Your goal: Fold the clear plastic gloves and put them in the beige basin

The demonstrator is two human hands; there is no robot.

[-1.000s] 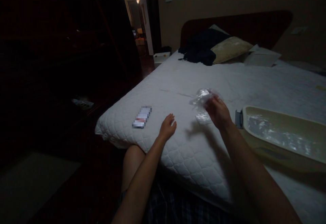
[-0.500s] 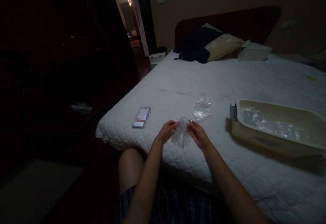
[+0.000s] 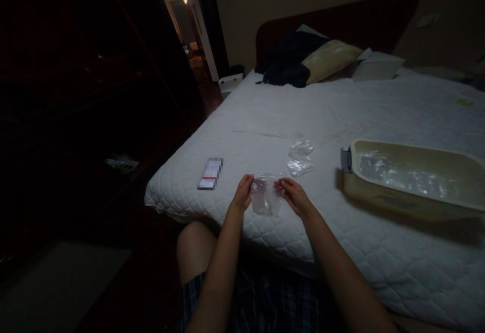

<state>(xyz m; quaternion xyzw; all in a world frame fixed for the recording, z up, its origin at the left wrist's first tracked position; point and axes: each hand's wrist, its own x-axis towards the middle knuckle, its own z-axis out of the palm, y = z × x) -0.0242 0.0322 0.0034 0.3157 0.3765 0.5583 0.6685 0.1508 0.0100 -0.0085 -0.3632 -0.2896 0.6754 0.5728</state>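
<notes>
A small clear plastic bag (image 3: 266, 198) hangs between my two hands just above the near edge of the white quilted bed (image 3: 341, 115). My left hand (image 3: 242, 194) pinches its left top corner and my right hand (image 3: 293, 195) pinches its right top corner. A second crumpled clear bag (image 3: 300, 156) lies on the quilt a little beyond my right hand. A small flat packet (image 3: 209, 173) lies on the bed to the left of my left hand.
A beige plastic tub (image 3: 413, 199) with clear plastic inside stands on the bed to the right. Pillows (image 3: 329, 59) and dark clothing (image 3: 286, 62) lie by the headboard. My bare knee (image 3: 193, 247) is below the bed edge. Left of the bed is dark floor, with a lit doorway (image 3: 178, 14) behind.
My right hand left one crumpled bag on the quilt and came down toward me. Both hands now pinch another clear bag between them near the bed edge.
</notes>
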